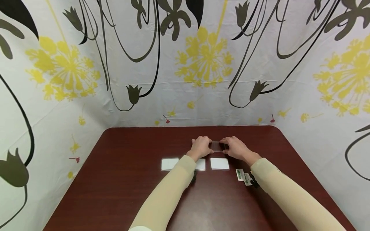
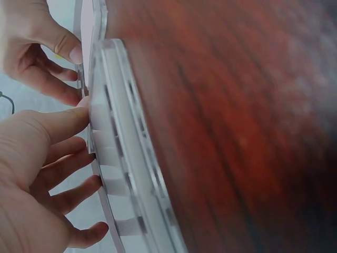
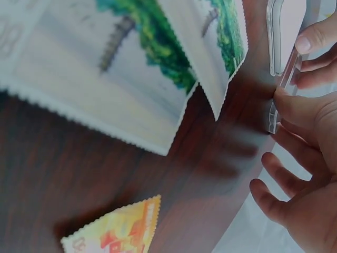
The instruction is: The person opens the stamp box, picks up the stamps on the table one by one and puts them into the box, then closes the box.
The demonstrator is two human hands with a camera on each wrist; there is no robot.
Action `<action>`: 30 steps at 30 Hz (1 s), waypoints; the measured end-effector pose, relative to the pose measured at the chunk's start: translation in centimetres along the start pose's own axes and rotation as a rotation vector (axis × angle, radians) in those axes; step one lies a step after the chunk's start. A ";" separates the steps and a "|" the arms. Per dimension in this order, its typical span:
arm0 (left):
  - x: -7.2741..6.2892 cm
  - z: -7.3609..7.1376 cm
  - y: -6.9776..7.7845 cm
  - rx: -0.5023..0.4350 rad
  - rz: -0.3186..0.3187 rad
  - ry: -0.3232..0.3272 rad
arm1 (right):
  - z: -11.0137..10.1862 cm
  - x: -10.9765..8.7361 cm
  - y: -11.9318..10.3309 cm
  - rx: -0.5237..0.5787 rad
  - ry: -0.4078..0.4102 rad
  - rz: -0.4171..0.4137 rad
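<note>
Clear plate (image 1: 217, 147), fingertip-pinched by left hand (image 1: 200, 147) at nine o'clock, right hand (image 1: 235, 148) at three, other fingers spread, may slip if squeezed unevenly.

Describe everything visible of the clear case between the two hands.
The clear case is a thin, flat rectangle that looks like rigid transparent plastic, with pale edges and the dark red table showing through. The left grip pinches its left end, the right grip its right end. It is toward the table's far edge, beyond the rightmost white rectangle. Whether it rests on the tabletop or is slightly raised is unclear.
</note>
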State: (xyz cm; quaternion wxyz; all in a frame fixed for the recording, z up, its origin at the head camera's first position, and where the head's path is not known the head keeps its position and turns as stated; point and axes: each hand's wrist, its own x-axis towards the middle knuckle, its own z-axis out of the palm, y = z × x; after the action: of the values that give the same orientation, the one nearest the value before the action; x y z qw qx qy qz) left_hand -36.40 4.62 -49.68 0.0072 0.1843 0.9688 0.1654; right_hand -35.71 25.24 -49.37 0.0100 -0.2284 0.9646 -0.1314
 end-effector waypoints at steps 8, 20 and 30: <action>0.0 -0.1 0.1 0.021 0.002 -0.009 | -0.3 -0.2 0.0 -0.002 0.000 0.013; -1.2 -4.0 -1.4 0.157 0.085 -0.046 | -3.0 -0.3 -3.7 -0.138 0.108 -0.165; -4.3 -6.5 -4.2 0.240 0.153 -0.022 | -2.8 -1.7 -6.8 -0.190 0.162 -0.317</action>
State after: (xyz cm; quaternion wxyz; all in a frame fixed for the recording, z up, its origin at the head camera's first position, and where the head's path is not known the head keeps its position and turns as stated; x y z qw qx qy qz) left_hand -34.41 -2.71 -45.11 -0.0167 0.2589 0.9647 0.0463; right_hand -31.46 20.86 -44.98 -0.1101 -0.3658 0.9223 -0.0579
